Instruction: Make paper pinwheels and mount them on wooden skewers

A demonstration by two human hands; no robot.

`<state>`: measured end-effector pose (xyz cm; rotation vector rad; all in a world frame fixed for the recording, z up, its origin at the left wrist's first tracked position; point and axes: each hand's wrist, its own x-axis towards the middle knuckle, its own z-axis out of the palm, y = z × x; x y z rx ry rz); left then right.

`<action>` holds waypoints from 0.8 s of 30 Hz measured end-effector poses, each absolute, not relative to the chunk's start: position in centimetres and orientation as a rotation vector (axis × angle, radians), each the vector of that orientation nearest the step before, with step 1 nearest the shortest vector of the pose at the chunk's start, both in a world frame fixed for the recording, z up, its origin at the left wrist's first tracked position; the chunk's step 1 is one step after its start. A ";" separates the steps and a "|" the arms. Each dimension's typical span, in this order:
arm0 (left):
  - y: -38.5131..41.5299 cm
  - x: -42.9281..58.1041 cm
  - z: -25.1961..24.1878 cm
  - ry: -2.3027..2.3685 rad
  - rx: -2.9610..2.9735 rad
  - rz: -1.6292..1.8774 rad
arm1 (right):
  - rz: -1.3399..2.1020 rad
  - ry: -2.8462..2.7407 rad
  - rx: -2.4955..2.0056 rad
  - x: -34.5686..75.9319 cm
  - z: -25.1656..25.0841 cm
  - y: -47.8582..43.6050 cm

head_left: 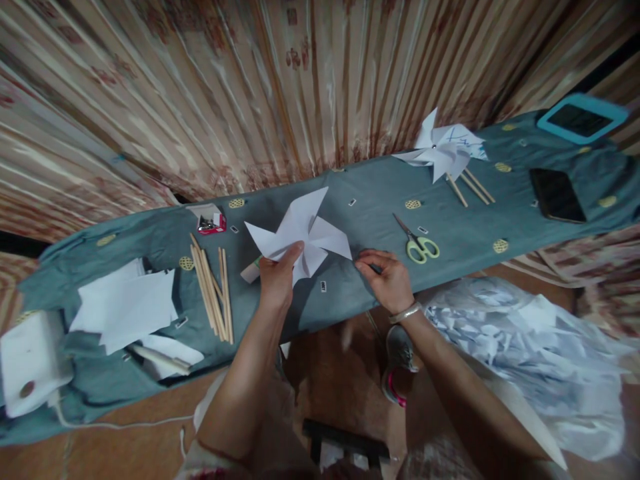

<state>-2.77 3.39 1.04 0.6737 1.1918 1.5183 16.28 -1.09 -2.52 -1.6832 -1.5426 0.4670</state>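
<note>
A white paper pinwheel [301, 223] is pinched at its centre by my left hand [278, 275], thumb on top and blades spread out. My right hand [387, 279] is closed, thumb against fingertips, just right of the pinwheel's right blade tip; whatever it pinches is too small to make out. Under the pinwheel's left side a pale roll or block [251, 271] peeks out, mostly hidden. Scissors with light green handles [423, 249] lie to the right of my right hand. Left of the pinwheel are several wooden sticks [210, 293] and a small red and white box [211, 221] of metal pieces.
Finished-looking pinwheels [443, 148] with sticks lie at the back right, near a black phone [557, 194] and a blue-framed device [583, 119]. Paper sheets [127, 303] and a white corded box [35, 363] sit left. A plastic bag of scraps [530, 353] stands below the table's right edge.
</note>
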 end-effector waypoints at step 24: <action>2.1 -1.7 0.6 1.191 0.693 1.453 | 0.340 -1.635 -1.662 17.3 -1.3 -2.9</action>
